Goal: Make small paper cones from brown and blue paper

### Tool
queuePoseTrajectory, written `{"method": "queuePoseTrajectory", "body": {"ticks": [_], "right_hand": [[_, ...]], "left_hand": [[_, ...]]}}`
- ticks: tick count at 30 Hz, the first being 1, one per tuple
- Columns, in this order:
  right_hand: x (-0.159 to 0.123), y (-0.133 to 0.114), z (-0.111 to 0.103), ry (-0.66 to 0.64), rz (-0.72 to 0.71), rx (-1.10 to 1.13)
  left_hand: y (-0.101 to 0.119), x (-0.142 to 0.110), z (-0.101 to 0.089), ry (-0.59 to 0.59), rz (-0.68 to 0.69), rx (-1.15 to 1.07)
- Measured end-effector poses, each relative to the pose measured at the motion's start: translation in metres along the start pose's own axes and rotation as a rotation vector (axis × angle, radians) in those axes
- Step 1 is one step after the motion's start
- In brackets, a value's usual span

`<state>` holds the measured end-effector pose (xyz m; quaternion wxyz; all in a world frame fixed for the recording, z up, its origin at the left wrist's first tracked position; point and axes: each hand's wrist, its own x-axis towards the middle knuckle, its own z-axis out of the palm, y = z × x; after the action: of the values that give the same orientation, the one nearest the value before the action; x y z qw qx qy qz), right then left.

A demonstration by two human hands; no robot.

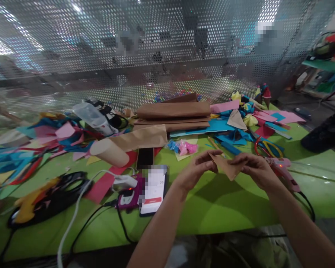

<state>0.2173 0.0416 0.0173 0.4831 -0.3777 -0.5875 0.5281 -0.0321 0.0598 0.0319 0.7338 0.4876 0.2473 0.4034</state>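
Note:
Both my hands hold a small piece of brown paper point(226, 166) just above the green table point(217, 208). My left hand point(197, 169) pinches its left corner with thumb and fingers closed. My right hand point(255, 169) grips the right side, fingers curled over the paper's edge. A pink glue gun point(281, 169) lies right behind my right hand. A bunch of pink and blue bits in a clear bag point(184, 147) lies just beyond my hands.
Rolls of brown paper point(173, 110) and a brown tube point(108, 152) lie further back, among coloured paper scraps point(240, 119). A lit phone point(154, 190), a dark phone point(145, 157), a charger point(124, 182) and black scissors point(69, 184) sit to the left. A perforated metal screen point(156, 56) closes the back.

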Motion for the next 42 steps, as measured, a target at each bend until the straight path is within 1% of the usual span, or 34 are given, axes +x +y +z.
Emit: {"method": "queuePoseTrajectory", "body": {"ticks": [4, 8, 13, 15, 18, 21, 23, 25, 27, 29, 32, 34, 36, 39, 42], "right_hand": [[-0.004, 0.000, -0.001, 0.004, -0.006, 0.040], [-0.005, -0.001, 0.002, -0.002, 0.016, 0.090], [-0.003, -0.001, 0.007, -0.040, 0.071, 0.102], [-0.003, -0.002, 0.008, -0.062, 0.087, 0.109], [-0.002, -0.002, 0.011, -0.092, 0.104, 0.130], [-0.002, -0.002, 0.012, -0.120, 0.113, 0.139], [-0.001, -0.001, 0.013, -0.131, 0.123, 0.134], [-0.001, 0.000, 0.013, -0.124, 0.134, 0.137], [0.000, 0.002, 0.013, -0.092, 0.133, 0.155], [0.000, 0.004, 0.013, -0.037, 0.134, 0.188], [0.001, 0.008, 0.013, 0.037, 0.153, 0.271], [0.003, 0.010, 0.016, 0.056, 0.147, 0.337], [0.005, 0.012, 0.020, 0.059, 0.124, 0.368], [0.007, 0.012, 0.029, 0.073, 0.083, 0.334], [0.008, 0.017, 0.035, 0.161, 0.055, 0.296]], "left_hand": [[-0.004, 0.002, 0.000, 0.013, 0.027, 0.091], [-0.006, 0.004, 0.004, -0.031, 0.019, 0.152], [-0.005, 0.002, 0.011, 0.005, 0.055, 0.194], [-0.006, 0.002, 0.013, -0.007, 0.040, 0.163], [-0.009, 0.002, 0.014, -0.049, -0.026, 0.116], [-0.013, 0.003, 0.014, -0.068, -0.097, 0.137], [-0.015, 0.003, 0.015, -0.054, -0.112, 0.167], [-0.018, 0.004, 0.015, -0.013, -0.103, 0.180], [-0.020, 0.006, 0.014, 0.049, -0.061, 0.167], [-0.023, 0.009, 0.013, 0.147, 0.001, 0.164], [-0.026, 0.013, 0.013, 0.330, 0.093, 0.195], [-0.028, 0.015, 0.014, 0.409, 0.139, 0.168], [-0.031, 0.017, 0.018, 0.446, 0.174, 0.118], [-0.038, 0.019, 0.027, 0.481, 0.221, 0.105], [-0.045, 0.019, 0.038, 0.450, 0.243, 0.169]]}}
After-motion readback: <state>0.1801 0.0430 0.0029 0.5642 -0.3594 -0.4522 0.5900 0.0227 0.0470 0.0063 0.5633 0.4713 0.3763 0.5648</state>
